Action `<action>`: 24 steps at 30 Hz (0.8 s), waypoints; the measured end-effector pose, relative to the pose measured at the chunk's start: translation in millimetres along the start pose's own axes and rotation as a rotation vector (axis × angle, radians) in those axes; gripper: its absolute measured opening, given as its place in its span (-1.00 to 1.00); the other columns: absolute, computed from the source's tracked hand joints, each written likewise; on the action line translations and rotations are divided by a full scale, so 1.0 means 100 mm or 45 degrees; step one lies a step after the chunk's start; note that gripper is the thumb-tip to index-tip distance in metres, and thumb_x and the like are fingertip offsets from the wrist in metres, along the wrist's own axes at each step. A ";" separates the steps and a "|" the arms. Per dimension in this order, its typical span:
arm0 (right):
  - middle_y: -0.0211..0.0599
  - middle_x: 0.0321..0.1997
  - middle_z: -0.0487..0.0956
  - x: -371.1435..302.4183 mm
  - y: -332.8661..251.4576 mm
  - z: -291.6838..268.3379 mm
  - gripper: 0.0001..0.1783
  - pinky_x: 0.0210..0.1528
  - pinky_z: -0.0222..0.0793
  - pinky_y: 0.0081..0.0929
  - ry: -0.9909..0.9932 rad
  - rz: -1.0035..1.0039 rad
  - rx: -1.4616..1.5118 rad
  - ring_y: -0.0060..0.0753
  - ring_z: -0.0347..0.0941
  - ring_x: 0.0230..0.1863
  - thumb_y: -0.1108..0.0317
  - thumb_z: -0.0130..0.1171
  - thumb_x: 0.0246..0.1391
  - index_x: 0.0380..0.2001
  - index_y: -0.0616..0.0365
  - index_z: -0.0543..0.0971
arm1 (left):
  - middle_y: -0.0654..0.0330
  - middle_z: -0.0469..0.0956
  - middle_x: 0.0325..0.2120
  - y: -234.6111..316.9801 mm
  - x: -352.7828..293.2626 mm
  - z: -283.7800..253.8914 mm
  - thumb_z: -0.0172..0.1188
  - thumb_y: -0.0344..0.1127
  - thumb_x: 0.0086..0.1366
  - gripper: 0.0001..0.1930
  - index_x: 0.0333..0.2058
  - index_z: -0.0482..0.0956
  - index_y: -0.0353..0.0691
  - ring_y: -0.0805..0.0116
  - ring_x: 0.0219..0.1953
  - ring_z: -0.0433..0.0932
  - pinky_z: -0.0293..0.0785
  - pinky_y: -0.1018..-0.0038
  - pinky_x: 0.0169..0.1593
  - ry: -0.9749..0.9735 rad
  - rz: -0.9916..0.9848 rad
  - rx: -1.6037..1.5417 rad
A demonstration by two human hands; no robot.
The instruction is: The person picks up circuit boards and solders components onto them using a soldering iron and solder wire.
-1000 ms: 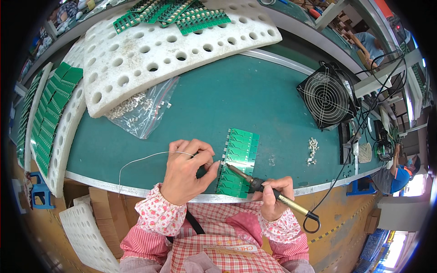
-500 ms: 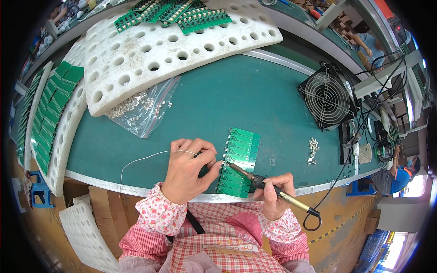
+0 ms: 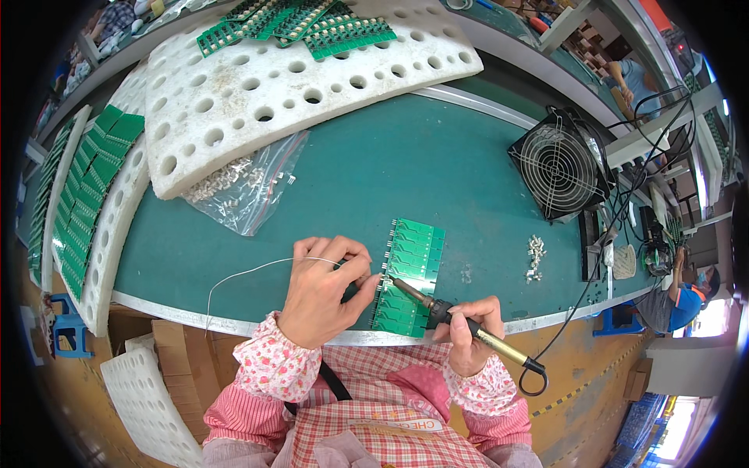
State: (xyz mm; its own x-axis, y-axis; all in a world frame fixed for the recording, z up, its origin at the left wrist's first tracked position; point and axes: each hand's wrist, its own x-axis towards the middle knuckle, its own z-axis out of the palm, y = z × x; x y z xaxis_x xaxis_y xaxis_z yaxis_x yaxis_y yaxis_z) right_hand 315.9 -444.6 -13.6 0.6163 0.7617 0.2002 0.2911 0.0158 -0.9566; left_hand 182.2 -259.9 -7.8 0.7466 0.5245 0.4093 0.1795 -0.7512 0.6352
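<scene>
A green circuit board panel lies on the bench mat near its front edge, with white connectors and pins along its left side. My right hand is closed round a soldering iron, whose tip touches or hovers just over the panel's left row. At that same edge my left hand is closed on a thin solder wire, which trails off to the left. Something dark shows under its fingers; what it is I cannot make out. The fingertips rest by the connectors, close to the iron's tip.
A black fan stands at the right, near a small pile of white connectors. Behind, a white foam board carries stacked circuit boards. A plastic bag of connectors lies partly under it. More boards lean at the left.
</scene>
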 end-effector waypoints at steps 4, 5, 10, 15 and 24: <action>-0.20 -0.47 0.47 -0.01 0.03 0.01 -0.79 -0.59 0.42 -0.61 0.014 -0.013 0.003 -0.51 0.47 -0.63 0.35 0.02 0.18 -0.29 0.25 0.27 | 0.28 0.50 -0.37 0.00 0.00 0.02 0.30 -0.44 0.02 -0.85 -0.58 0.48 -0.19 0.27 -0.32 0.46 0.22 0.31 -0.11 0.016 0.016 0.008; -0.20 -0.47 0.47 -0.02 0.03 0.01 -0.79 -0.60 0.42 -0.61 0.023 -0.010 0.001 -0.51 0.47 -0.63 0.36 0.02 0.18 -0.28 0.25 0.27 | 0.28 0.50 -0.37 0.00 0.00 0.02 0.30 -0.44 0.02 -0.85 -0.58 0.48 -0.19 0.27 -0.32 0.46 0.22 0.31 -0.11 0.016 0.016 0.008; -0.18 -0.55 0.54 -0.02 0.03 0.04 -0.88 -0.55 0.46 -0.60 0.110 -0.043 0.094 -0.52 0.51 -0.61 0.51 0.07 0.12 -0.31 0.30 0.35 | 0.26 0.51 -0.38 -0.01 0.00 0.02 0.29 -0.44 0.04 -0.86 -0.57 0.47 -0.20 0.25 -0.34 0.46 0.23 0.31 -0.10 0.045 -0.013 -0.029; -0.22 -0.59 0.50 -0.05 0.10 0.05 -0.89 -0.59 0.41 -0.60 0.283 -0.090 0.283 -0.55 0.44 -0.67 0.49 0.04 0.14 -0.32 0.27 0.34 | 0.24 0.51 -0.41 0.00 0.00 0.00 0.25 -0.44 0.07 -0.83 -0.59 0.41 -0.22 0.25 -0.38 0.44 0.23 0.31 -0.07 0.011 -0.086 -0.088; -0.25 -0.65 0.46 -0.04 0.14 0.02 -0.91 -0.66 0.31 -0.64 0.122 -0.255 0.284 -0.58 0.39 -0.72 0.51 0.04 0.13 -0.36 0.29 0.35 | 0.27 0.50 -0.41 -0.01 -0.02 -0.03 0.23 -0.47 -0.01 -0.81 -0.64 0.35 -0.21 0.28 -0.38 0.42 0.23 0.31 -0.03 -0.062 -0.014 -0.088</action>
State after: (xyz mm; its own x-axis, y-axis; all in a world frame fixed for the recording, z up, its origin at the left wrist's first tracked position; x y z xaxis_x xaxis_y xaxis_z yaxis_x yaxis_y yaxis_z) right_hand 315.9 -445.9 -28.2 0.6320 0.6647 0.3984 0.2524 0.3096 -0.9168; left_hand 178.3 -258.8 -7.4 0.7757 0.5108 0.3707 0.1444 -0.7155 0.6835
